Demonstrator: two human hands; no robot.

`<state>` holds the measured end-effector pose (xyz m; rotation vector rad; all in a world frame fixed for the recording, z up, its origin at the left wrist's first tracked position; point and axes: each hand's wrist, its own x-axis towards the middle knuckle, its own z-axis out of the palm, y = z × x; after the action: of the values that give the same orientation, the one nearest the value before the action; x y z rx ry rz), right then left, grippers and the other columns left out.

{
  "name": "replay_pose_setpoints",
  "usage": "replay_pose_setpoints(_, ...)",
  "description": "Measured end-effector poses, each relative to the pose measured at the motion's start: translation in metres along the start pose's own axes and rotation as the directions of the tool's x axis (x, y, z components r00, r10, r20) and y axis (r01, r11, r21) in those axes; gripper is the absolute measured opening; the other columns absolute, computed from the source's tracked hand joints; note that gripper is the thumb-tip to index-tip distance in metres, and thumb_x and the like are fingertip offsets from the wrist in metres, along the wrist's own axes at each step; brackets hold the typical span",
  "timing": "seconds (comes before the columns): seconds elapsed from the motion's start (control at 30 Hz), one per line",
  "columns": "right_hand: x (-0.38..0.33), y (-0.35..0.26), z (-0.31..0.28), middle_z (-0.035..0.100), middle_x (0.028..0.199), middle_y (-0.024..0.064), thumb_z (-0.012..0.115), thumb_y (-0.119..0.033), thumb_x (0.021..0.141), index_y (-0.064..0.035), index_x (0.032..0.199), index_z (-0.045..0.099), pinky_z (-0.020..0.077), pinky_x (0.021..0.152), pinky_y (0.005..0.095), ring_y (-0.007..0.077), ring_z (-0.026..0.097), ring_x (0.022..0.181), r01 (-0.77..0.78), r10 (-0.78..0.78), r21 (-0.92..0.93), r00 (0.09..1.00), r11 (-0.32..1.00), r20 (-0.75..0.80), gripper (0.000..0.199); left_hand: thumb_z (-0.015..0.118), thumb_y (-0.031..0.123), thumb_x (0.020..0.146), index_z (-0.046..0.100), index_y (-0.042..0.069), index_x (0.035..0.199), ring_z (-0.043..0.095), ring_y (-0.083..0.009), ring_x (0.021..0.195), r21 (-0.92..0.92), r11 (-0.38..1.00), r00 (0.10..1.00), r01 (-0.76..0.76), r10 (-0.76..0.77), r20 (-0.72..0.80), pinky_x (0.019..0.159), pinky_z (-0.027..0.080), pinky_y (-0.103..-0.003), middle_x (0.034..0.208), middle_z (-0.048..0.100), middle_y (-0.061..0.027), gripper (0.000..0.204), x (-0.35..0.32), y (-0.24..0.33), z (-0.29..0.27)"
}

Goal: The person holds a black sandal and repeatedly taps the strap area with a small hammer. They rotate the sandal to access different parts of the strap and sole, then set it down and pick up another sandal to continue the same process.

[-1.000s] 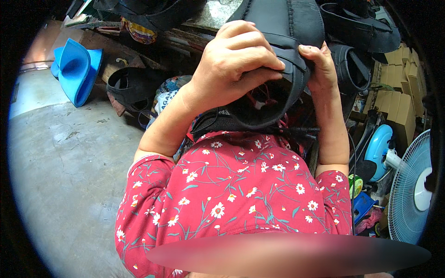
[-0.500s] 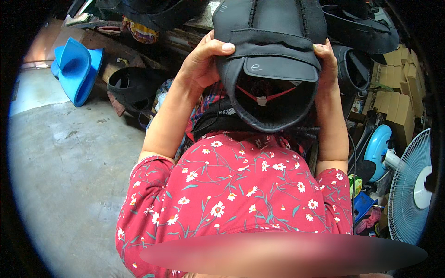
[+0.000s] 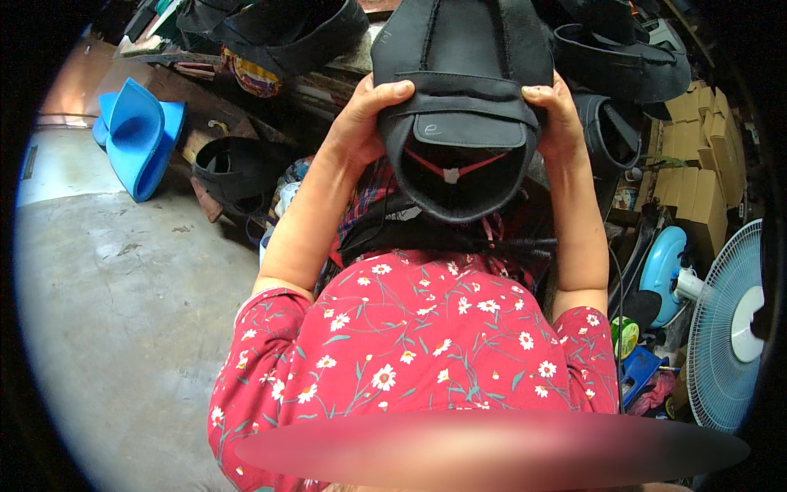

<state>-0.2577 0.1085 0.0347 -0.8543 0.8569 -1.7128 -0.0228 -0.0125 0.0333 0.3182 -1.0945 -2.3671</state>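
Observation:
Between my hands I hold up a black padded piece (image 3: 463,86) of smooth stitched material. A band runs across its middle, and under that a short flap with a pale chalk mark hangs over a round opening. Inside the opening a red tape and a small white label show. My left hand (image 3: 365,115) grips its left edge, thumb on top at the end of the band. On the opposite edge my right hand (image 3: 557,115) does the same. The fingers of both hands are mostly hidden behind the piece.
Similar black pieces (image 3: 238,172) lie around on the left, at the back and on the right. A folded blue foam sheet (image 3: 141,139) stands on the left. To the right are cardboard pieces (image 3: 693,197) and a fan (image 3: 725,328) with a blue grille.
The black piece and both hands have shifted a little left and up in the picture. The grip of both hands stays the same.

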Motion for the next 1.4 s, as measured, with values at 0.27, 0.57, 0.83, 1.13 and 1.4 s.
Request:
replay_pose_setpoints(0.27,0.003,0.002,-0.001,0.068,0.096,0.0099,0.068,-0.005,0.077,0.0012,0.118,0.053,0.0586,0.074,0.0297,0.016,0.069,0.079,0.04,-0.039,-0.037,0.999,0.999,0.017,0.044,0.071,0.019,0.082,0.055,-0.002,0.121,0.068,-0.0201,0.091,0.001,0.999,0.997,-0.051,0.051,0.057,0.084,0.057,-0.034,0.106,0.067,-0.0126,0.047,0.004,0.005,0.001)
replay_pose_setpoints(0.57,0.002,0.003,0.002,0.067,0.1,0.0101,0.066,-0.005,0.075,0.0012,0.124,0.052,0.0564,0.081,0.0326,0.0168,0.068,0.085,-0.03,0.022,-0.095,0.996,0.995,-0.083,0.051,0.069,0.013,0.082,0.055,-0.001,0.12,0.068,-0.019,0.091,-0.039,0.997,0.994,-0.063,0.066,0.086,0.081,0.058,-0.033,0.104,0.066,-0.0111,0.042,0.005,0.004,-0.005)
replay_pose_setpoints(0.83,-0.003,-0.002,0.004,0.067,0.096,0.007,0.07,-0.01,0.074,0.0001,0.116,0.057,0.0561,0.077,0.03,0.0154,0.067,0.082,-0.002,-0.003,-0.106,0.999,0.994,-0.042,0.045,0.065,0.014,0.084,0.055,-0.002,0.123,0.068,-0.021,0.096,-0.059,0.997,0.992,-0.048,0.054,0.113,0.086,0.056,-0.036,0.11,0.066,-0.0127,0.043,0.008,-0.002,-0.013)
replay_pose_setpoints(1.13,0.005,0.007,-0.009,0.068,0.098,0.011,0.064,-0.004,0.08,0.0012,0.127,0.048,0.0581,0.08,0.0322,0.0202,0.069,0.083,-0.105,0.106,0.013,0.984,0.994,-0.145,0.049,0.062,0.016,0.086,0.058,-0.007,0.114,0.069,-0.0193,0.086,-0.013,1.0,0.999,-0.002,0.003,0.046,0.078,0.058,-0.033,0.102,0.069,-0.0129,0.036,0.013,0.016,-0.009)
replay_pose_setpoints(1.4,0.01,0.012,-0.015,0.069,0.102,0.0095,0.064,-0.005,0.082,0.0004,0.125,0.051,0.058,0.077,0.0298,0.0174,0.069,0.085,-0.129,0.113,-0.103,0.982,0.986,-0.149,0.045,0.076,0.009,0.078,0.056,-0.006,0.118,0.068,-0.0195,0.09,0.143,0.974,0.973,-0.174,0.148,0.178,0.081,0.057,-0.031,0.106,0.067,-0.0122,0.047,0.002,0.028,0.008)
